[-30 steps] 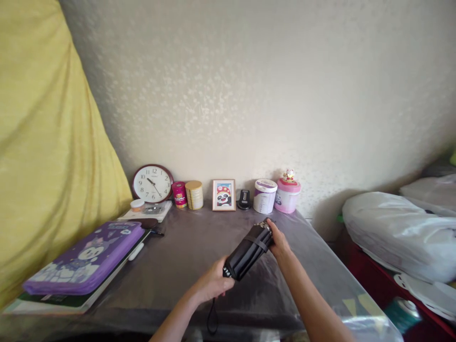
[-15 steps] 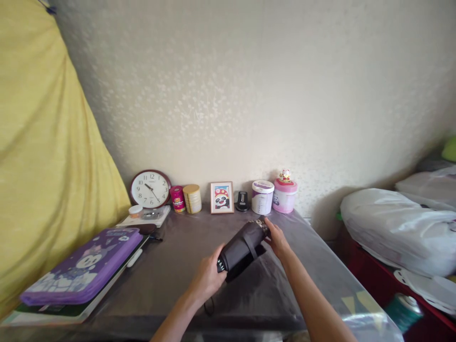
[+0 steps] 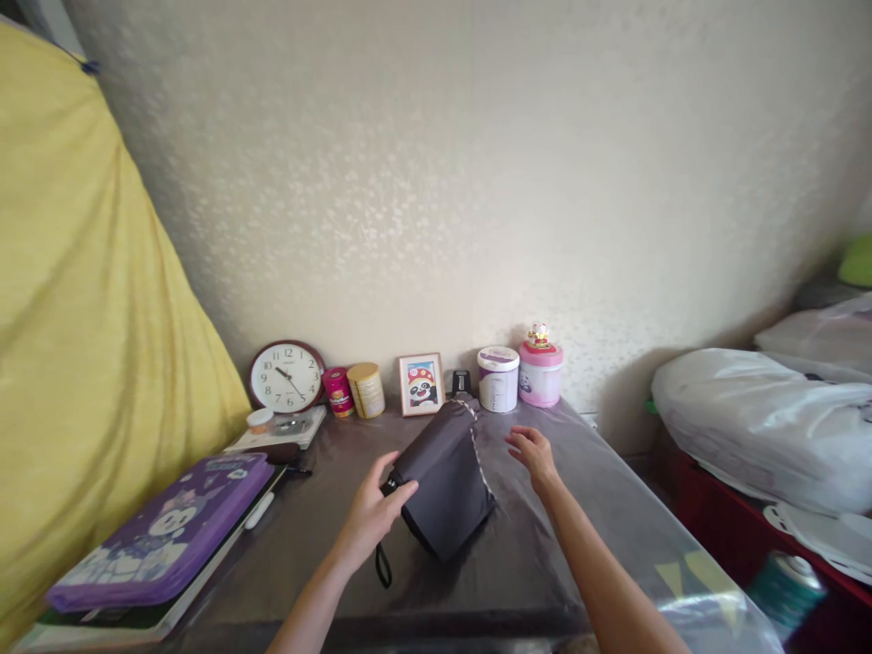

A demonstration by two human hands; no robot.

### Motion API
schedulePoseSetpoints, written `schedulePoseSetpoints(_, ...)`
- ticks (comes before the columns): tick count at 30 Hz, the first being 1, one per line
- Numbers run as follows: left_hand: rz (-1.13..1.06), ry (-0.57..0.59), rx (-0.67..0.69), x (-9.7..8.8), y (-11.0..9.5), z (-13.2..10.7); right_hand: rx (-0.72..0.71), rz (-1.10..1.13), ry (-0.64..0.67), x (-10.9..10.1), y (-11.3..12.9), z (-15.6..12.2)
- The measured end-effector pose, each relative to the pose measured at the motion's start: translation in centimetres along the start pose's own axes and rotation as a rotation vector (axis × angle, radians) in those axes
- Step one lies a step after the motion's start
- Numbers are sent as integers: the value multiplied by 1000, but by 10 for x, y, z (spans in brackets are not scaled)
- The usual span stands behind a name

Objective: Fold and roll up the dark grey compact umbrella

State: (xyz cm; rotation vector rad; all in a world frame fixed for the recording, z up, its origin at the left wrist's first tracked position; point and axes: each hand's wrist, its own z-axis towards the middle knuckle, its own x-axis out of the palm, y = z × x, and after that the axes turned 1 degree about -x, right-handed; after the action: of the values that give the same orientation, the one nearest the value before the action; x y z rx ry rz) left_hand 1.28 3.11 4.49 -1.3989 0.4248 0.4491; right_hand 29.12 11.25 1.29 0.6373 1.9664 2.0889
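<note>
A black folding umbrella point(image 3: 446, 486) is tilted over the table, its fabric hanging loose to the right and showing a patterned edge. My left hand point(image 3: 376, 498) grips it at the handle end, thumb and fingers around the black shaft. Below that hand dangles a black wrist loop point(image 3: 383, 565). Apart from the umbrella, to its right, my right hand point(image 3: 533, 454) is in the air with fingers slightly bent and apart, holding nothing.
Along the wall stand a clock point(image 3: 286, 376), a pink can point(image 3: 338, 391), a yellow can point(image 3: 366, 391), a framed panda picture point(image 3: 421, 385), a white tub point(image 3: 498, 380) and a pink tub point(image 3: 540, 374). A purple case point(image 3: 163, 527) lies left. White bags point(image 3: 763, 427) sit right.
The umbrella's wrapped fabric has come loose and spread out downward to the right. My right hand has let go of its far end and moved away. My left hand has shifted slightly left.
</note>
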Motion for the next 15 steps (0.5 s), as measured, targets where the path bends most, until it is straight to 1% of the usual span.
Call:
schedulePoseSetpoints(2, 335, -81, 242, -7, -5, 1, 0, 3, -3, -2, -1, 1)
schedulePoseSetpoints(3, 523, -72, 355, -11, -8, 2, -1, 4, -4, -3, -1, 2)
schedulePoseSetpoints(4, 698, -54, 433, -15, -11, 3, -2, 4, -5, -3, -1, 2)
schedulePoseSetpoints(6, 965, -18, 521, -24, -18, 5, -1, 2, -3, -5, -2, 3)
schedulePoseSetpoints(8, 1142, -3, 580, -31, -26, 8, 4, -3, 2, -7, -2, 3)
schedulePoseSetpoints(11, 1283, 0, 596, -40, -35, 13, 14, -12, 12, -9, -3, 4)
schedulePoseSetpoints(13, 1266, 19, 561, -46, -41, 17, 23, -16, 18, -10, -3, 5)
schedulePoseSetpoints(15, 1165, 57, 512, -53, -45, 22, 31, -16, 22, -11, -3, 5)
